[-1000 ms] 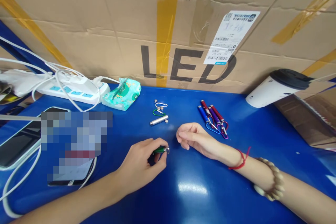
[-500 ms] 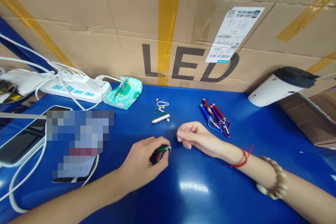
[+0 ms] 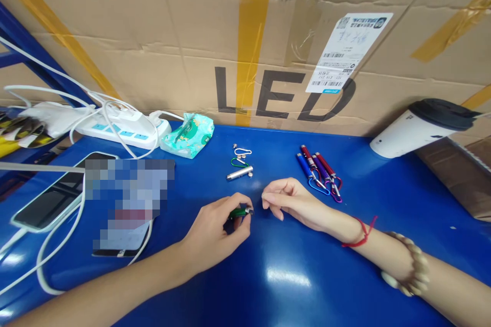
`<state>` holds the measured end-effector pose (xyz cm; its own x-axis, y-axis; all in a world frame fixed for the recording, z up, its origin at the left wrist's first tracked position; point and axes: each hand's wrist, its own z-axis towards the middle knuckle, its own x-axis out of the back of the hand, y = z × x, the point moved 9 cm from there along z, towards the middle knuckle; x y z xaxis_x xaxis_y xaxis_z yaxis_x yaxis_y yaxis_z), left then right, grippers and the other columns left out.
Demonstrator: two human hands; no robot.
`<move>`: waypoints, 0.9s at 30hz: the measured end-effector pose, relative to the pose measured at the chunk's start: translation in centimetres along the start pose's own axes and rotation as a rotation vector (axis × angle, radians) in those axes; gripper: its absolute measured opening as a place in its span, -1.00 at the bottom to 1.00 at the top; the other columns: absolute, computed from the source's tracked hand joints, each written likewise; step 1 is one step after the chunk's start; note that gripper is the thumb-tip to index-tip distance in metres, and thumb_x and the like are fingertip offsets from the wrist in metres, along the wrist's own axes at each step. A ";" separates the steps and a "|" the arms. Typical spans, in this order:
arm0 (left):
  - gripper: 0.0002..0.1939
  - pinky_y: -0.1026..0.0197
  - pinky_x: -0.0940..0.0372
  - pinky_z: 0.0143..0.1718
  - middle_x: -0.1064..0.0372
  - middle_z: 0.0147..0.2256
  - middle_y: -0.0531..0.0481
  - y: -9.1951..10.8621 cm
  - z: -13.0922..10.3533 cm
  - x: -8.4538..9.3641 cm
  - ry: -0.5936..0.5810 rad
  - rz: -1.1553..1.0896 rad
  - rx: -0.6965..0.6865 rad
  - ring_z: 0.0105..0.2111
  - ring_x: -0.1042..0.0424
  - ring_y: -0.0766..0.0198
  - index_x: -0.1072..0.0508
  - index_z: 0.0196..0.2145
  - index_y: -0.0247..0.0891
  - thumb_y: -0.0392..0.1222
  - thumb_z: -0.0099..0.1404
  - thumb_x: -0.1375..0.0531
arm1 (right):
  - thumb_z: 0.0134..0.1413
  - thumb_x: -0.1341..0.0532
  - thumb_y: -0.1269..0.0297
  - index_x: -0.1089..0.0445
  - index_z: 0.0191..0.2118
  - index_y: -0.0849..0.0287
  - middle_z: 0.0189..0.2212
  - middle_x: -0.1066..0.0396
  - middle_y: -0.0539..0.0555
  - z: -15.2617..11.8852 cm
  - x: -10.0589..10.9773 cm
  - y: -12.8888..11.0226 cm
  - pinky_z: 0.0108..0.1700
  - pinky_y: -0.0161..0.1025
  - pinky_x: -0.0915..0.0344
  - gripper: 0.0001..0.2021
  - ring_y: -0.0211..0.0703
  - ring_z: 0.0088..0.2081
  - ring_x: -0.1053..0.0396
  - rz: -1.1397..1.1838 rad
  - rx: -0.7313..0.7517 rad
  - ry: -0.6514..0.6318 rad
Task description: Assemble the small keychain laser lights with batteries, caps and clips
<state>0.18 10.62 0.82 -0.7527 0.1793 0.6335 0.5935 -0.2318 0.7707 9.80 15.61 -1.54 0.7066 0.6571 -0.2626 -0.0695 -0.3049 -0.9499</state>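
Note:
My left hand [image 3: 217, 230] pinches a small green keychain flashlight [image 3: 239, 212] between thumb and fingers, its silver end pointing right. Close by, my right hand [image 3: 293, 202] has thumb and index finger pressed together; whatever may be between them is too small to make out. Beyond the hands lie a silver flashlight tube [image 3: 240, 173], a green carabiner clip [image 3: 238, 164] and a silver carabiner clip [image 3: 244, 150], with several tiny round metal pieces [image 3: 250, 174] around them. Farther right, several red, blue and purple keychain flashlights [image 3: 317, 166] with clips lie grouped together.
A large cardboard box [image 3: 184, 41] stands along the back of the blue table [image 3: 215, 296]. On the left are a power strip [image 3: 141, 135], white cables, a tissue pack [image 3: 190, 135] and two phones, one [image 3: 53, 196] plugged in. A lidded cup [image 3: 406, 130] stands right.
The view has shifted slightly, so everything sits a little farther right. The green flashlight stays in my left hand, and my right hand keeps its pinch beside it.

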 end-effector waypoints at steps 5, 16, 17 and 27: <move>-0.91 0.36 -0.09 -0.50 -0.16 -0.55 0.19 0.0 0.0 0.1 0.003 -0.048 0.020 -0.56 -0.17 0.40 -0.24 -0.26 -0.18 -0.29 0.25 -0.01 | -0.07 -0.31 0.26 -0.49 -0.41 0.27 -0.54 -0.45 0.01 -0.1 0.0 0.2 -0.60 -0.44 -0.17 -0.85 -0.44 -0.67 -0.27 0.061 0.023 -0.021; -0.94 0.34 -0.12 -0.46 -0.26 -0.48 0.15 -0.5 0.0 0.2 0.019 -0.060 0.042 -0.50 -0.22 0.38 -0.24 -0.27 -0.18 -0.26 0.28 -0.02 | -0.04 -0.29 0.27 -0.47 -0.43 0.28 -0.56 -0.43 -0.01 0.0 -0.3 0.0 -0.62 -0.48 -0.21 -0.85 -0.45 -0.68 -0.28 0.029 0.065 -0.088; -0.94 0.33 -0.13 -0.45 -0.29 -0.45 0.13 -0.5 0.0 0.2 0.015 -0.062 0.045 -0.48 -0.25 0.37 -0.25 -0.26 -0.17 -0.25 0.29 -0.02 | -0.05 -0.29 0.27 -0.46 -0.43 0.28 -0.57 -0.43 -0.02 -0.1 -0.3 0.0 -0.62 -0.48 -0.21 -0.84 -0.45 -0.68 -0.28 0.021 0.065 -0.087; -0.93 0.30 -0.17 -0.40 -0.34 -0.42 0.08 -0.2 0.0 0.2 0.025 -0.028 -0.001 -0.43 -0.31 0.32 -0.29 -0.28 -0.19 -0.26 0.27 -0.03 | -0.04 -0.29 0.27 -0.44 -0.36 0.28 -0.60 -0.39 -0.05 -0.1 -0.5 0.6 -0.63 -0.48 -0.27 -0.84 -0.44 -0.68 -0.29 -0.076 0.012 -0.113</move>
<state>-0.09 10.74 0.86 -0.7757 0.1617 0.6100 0.5721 -0.2276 0.7880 9.50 15.06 -1.93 0.6265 0.7515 -0.2066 -0.0280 -0.2432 -0.9696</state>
